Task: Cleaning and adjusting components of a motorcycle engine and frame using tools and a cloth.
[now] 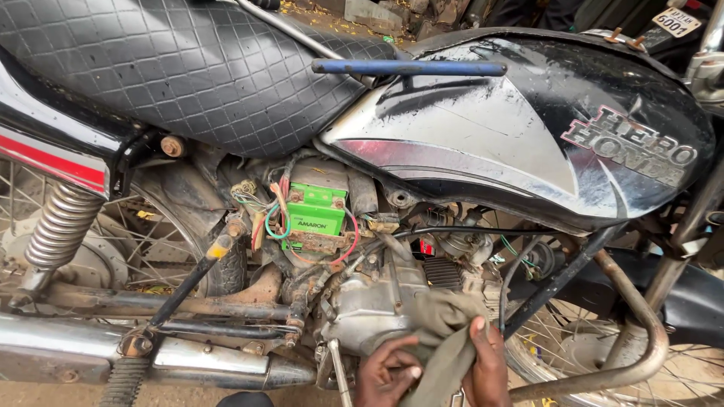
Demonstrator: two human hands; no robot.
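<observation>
A grey rag (445, 339) is being gripped by both the left hand (385, 373) and the right hand (486, 365) against the engine case (373, 301); firm, even pressure is being called for, clear of the wires (279, 218).

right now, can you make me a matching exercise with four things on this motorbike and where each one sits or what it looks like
Things:
1. battery
2. blue-handled tool
3. rag
4. coil spring

Descriptions:
A. lies on top, where the seat meets the tank
B. green, with red and green wires around it
C. held by both hands, the left hand and the right hand, against the engine
D. grey metal, at the far left beside the spoked wheel

Pairs: 1-B, 2-A, 3-C, 4-D
</observation>
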